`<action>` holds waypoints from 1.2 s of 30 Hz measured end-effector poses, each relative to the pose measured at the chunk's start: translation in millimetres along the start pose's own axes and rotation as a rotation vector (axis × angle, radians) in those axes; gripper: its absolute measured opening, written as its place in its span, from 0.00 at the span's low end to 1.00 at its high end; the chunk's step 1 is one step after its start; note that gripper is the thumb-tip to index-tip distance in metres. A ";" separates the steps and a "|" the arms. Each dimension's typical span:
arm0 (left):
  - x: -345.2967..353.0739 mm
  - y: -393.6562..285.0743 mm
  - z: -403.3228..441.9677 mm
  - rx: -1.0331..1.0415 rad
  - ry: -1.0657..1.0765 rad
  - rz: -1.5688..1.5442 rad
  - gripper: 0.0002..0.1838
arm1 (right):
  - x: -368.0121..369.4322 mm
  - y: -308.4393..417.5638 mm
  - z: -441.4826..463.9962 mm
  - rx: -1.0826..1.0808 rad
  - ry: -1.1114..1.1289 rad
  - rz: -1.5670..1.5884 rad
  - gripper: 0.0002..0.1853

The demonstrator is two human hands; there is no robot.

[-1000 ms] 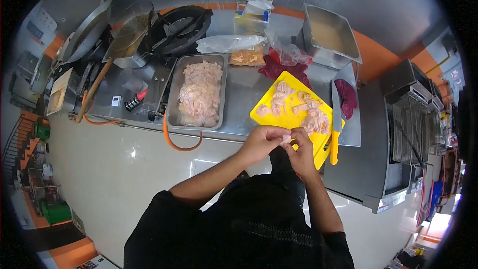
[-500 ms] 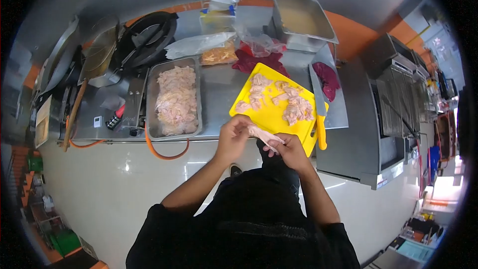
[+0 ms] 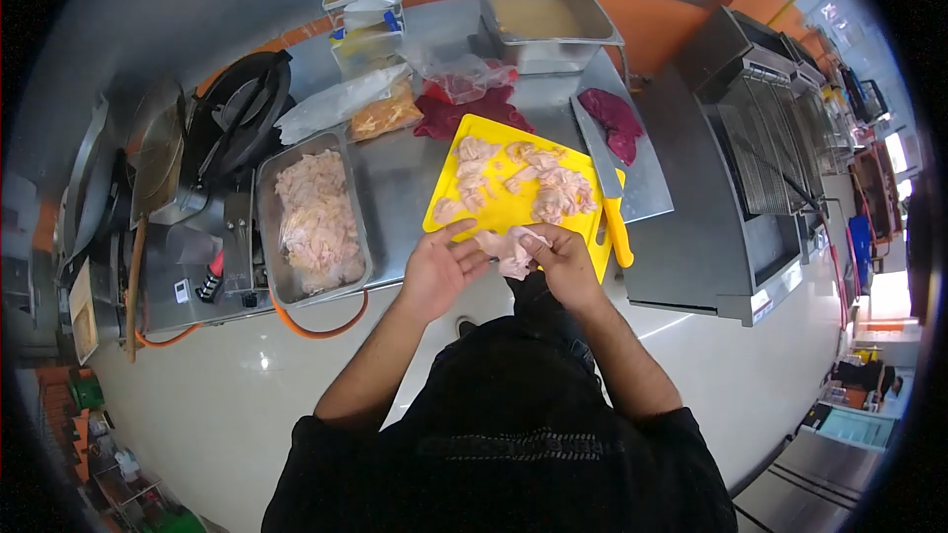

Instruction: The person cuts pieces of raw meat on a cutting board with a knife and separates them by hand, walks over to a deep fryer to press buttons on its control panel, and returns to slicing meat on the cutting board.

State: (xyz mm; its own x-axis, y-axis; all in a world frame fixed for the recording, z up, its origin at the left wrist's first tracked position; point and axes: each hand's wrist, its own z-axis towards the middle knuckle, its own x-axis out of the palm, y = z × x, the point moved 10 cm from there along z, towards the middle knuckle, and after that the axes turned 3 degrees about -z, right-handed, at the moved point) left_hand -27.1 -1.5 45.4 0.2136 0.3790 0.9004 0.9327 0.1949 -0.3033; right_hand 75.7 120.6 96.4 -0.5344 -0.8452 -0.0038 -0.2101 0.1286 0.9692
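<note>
My right hand (image 3: 563,262) grips a pale strip of raw chicken (image 3: 509,250) that hangs over the near edge of the yellow cutting board (image 3: 494,202). Fingers spread and palm up, my left hand (image 3: 442,271) is just left of the strip and holds nothing. On the board lie several pieces of raw chicken (image 3: 565,192), some in a heap at right and some along the left side. A knife with a yellow handle (image 3: 617,232) rests along the board's right edge. Left of the board, a metal tray (image 3: 362,227) holds many chicken pieces (image 3: 318,222).
A dark red cloth (image 3: 617,123) lies beside the knife blade, another red cloth (image 3: 449,118) behind the board. A deep metal pan (image 3: 558,49) stands at the back. Bagged orange food (image 3: 385,114) lies behind the tray. Fryer baskets (image 3: 765,138) are at right.
My left hand has let go of the chicken strip and opened, moving slightly left. The strip now bunches in my right hand. The view has shifted and turned a little.
</note>
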 end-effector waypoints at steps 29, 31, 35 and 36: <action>33.1 -5.0 6.4 0.290 -0.107 1.303 0.12 | 10.5 21.8 -1.4 -0.113 0.088 -0.292 0.13; 37.1 -7.0 8.1 0.413 -0.077 1.226 0.11 | 23.4 18.2 -7.3 -0.049 0.287 -0.577 0.11; 51.3 -2.5 5.9 0.439 -0.024 0.935 0.07 | 12.5 2.6 2.7 -0.205 0.146 -0.137 0.13; 49.9 2.2 7.3 0.437 -0.024 0.936 0.07 | 5.2 0.0 4.4 -0.119 0.070 0.127 0.11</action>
State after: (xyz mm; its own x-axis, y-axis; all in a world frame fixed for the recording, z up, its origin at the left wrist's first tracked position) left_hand -16.5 24.4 87.4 0.7894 0.5649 0.2402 0.2080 0.1221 -0.9705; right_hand 69.4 118.4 95.3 -0.4912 -0.8607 0.1339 -0.0443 0.1782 0.9830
